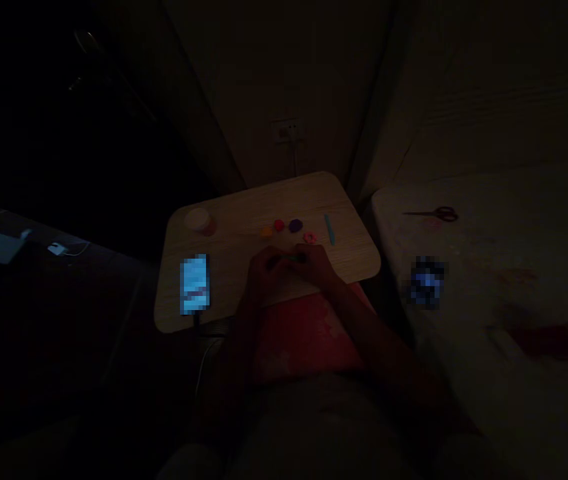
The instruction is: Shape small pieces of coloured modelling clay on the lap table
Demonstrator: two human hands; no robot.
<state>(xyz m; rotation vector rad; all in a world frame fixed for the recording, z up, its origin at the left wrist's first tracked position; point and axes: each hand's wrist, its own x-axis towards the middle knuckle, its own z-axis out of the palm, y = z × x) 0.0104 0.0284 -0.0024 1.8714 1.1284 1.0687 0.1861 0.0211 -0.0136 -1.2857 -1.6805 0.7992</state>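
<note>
My left hand [265, 268] and my right hand [313, 263] meet over the near edge of a small wooden table [234, 257]. Their fingers are closed and pinch a small dark greenish piece [293, 257] between them; the dim light hides what it is. Just beyond my fingertips lie an orange piece [266, 231], a red lump [279, 225], a purple round piece [295, 225] and a pink ring-shaped piece [309, 237], all looking like modelling clay. A teal flat stick [330, 229] rests to their right.
At the table's left stand a pale-lidded tub [199, 220] and a lit, pixelated screen [195, 285]. Scissors [444, 214] and a blurred dark-blue thing [427, 283] lie on the pale surface at right. Behind the table, a cord hangs from a wall socket [288, 130].
</note>
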